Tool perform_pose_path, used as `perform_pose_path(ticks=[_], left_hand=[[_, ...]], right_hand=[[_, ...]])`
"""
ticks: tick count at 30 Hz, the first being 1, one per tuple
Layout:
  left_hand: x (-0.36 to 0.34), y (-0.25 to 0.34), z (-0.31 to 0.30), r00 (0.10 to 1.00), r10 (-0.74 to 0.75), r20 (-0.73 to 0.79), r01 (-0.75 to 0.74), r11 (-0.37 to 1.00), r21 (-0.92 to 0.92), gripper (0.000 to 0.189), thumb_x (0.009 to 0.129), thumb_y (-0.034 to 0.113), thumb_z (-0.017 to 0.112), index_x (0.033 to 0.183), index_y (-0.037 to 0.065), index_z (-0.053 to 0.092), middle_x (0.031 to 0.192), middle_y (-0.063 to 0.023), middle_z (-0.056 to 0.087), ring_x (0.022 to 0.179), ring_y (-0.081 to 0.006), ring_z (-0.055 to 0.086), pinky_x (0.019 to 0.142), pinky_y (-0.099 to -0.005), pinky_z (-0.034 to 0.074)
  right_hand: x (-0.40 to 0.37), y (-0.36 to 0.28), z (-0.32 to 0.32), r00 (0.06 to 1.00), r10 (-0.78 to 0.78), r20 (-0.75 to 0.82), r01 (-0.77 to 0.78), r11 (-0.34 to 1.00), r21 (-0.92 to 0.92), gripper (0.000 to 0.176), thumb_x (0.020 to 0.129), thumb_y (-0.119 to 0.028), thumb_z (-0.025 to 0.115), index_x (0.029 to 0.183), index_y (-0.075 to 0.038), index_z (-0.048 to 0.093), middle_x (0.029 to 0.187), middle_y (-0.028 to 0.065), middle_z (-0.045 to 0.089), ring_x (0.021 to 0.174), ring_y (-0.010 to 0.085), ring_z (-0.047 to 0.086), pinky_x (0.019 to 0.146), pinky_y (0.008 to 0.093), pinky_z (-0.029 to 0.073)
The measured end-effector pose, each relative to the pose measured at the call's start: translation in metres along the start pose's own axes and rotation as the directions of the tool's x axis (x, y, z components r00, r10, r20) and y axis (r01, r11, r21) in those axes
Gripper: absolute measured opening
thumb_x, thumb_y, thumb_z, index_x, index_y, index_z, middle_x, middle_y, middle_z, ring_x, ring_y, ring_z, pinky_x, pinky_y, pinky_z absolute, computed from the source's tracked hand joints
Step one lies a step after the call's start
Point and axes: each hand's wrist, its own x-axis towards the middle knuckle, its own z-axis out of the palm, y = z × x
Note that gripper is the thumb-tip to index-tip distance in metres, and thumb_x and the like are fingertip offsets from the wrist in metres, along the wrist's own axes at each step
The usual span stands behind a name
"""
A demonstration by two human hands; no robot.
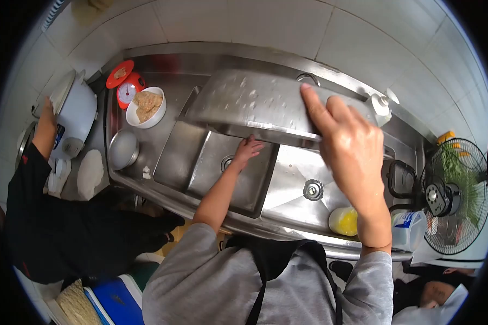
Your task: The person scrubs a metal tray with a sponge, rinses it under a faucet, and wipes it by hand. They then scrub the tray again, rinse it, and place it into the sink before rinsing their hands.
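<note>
A large wet stainless-steel pan (255,100) is tilted above the double sink, its surface streaked with water drops and slightly blurred. My right hand (350,132) grips its right end, with the index finger stretched along the metal. Below the pan's lower edge, my left hand (248,153) is open over the left basin (211,173), fingers apart and fingertips close to that edge. In the right basin (293,173) is a drain strainer (313,190), and a white tub with yellow contents (344,221) stands near the front.
On the left counter are a red scale (128,92), a white bowl of minced food (146,107) and a metal bowl (123,149). A person in black (76,227) reaches toward a large pot (76,122). At right are a soap dispenser (380,106), a plastic jug (408,230) and a fan (455,195).
</note>
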Motion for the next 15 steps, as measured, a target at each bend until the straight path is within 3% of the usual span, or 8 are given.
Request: perform_pose_path(ticks=[3,9,14,15], left_hand=[[0.008,0.008,-0.021,0.998,0.051,-0.045,-0.050,0.999,0.008,0.040,0.090,0.039,0.040,0.114,0.008,0.040,0.116,-0.0090,0.051,0.102,-0.0212,0.053,0.079,-0.0336,0.042],[0.001,0.021,-0.040,0.986,0.102,-0.136,-0.105,0.994,-0.018,0.037,0.090,0.035,0.041,0.116,0.008,0.039,0.117,-0.0088,0.050,0.103,-0.0211,0.052,0.081,-0.0343,0.041],[-0.009,0.041,-0.069,0.974,0.163,-0.159,-0.170,0.985,-0.031,0.036,0.090,0.031,0.042,0.118,0.009,0.039,0.117,-0.0087,0.049,0.104,-0.0210,0.052,0.083,-0.0349,0.041],[0.006,0.040,-0.082,0.954,0.217,-0.205,-0.176,0.964,0.202,0.034,0.091,0.025,0.039,0.122,0.011,0.037,0.116,-0.0077,0.050,0.104,-0.0214,0.051,0.083,-0.0345,0.041]], right_hand=[[-0.015,-0.009,-0.002,0.998,0.045,0.043,-0.050,0.993,0.111,0.054,0.063,-0.006,0.057,0.116,-0.013,0.053,0.064,0.0027,0.040,0.051,0.0132,0.047,0.044,0.0279,0.041],[-0.030,0.006,0.011,0.995,-0.092,-0.029,0.095,0.979,0.181,0.055,0.068,-0.009,0.053,0.122,-0.010,0.046,0.066,0.0002,0.040,0.051,0.0101,0.046,0.041,0.0233,0.041],[-0.042,0.024,-0.003,0.989,0.024,-0.146,-0.002,0.989,0.148,0.054,0.068,-0.010,0.051,0.123,-0.008,0.045,0.062,0.0003,0.038,0.049,0.0101,0.047,0.039,0.0257,0.040],[-0.043,0.029,-0.007,0.985,0.016,-0.169,0.013,0.985,0.170,0.055,0.068,-0.009,0.052,0.122,-0.007,0.045,0.062,0.0007,0.038,0.049,0.0110,0.048,0.038,0.0268,0.040]])
